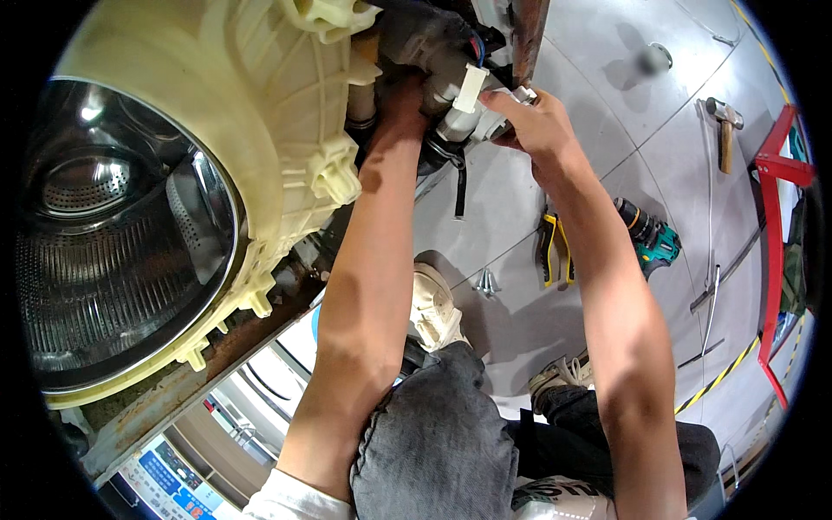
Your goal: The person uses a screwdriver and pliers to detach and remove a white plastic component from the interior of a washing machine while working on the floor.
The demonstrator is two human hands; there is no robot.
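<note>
On the left is an opened washing machine, its pale yellow plastic tub [286, 130] around a shiny perforated metal drum [95, 217]. My left hand [406, 94] reaches in beside the tub among dark hoses, and its fingers are hidden there. Right of it, my right hand [539, 123] closes round the outer end of a grey-white pump-like part [459, 124], thumb on top. A white rectangular block [471, 88] sits on this part. Red and blue wires [477, 49] run above it, and a black strap [460, 186] hangs below.
On the tiled floor lie several screws [487, 283], yellow-black pliers [546, 250], a green-black power drill [650, 238] and a hammer [725, 134]. A red metal frame [771, 251] stands at the far right. A rusty machine edge [191, 390] runs below the tub.
</note>
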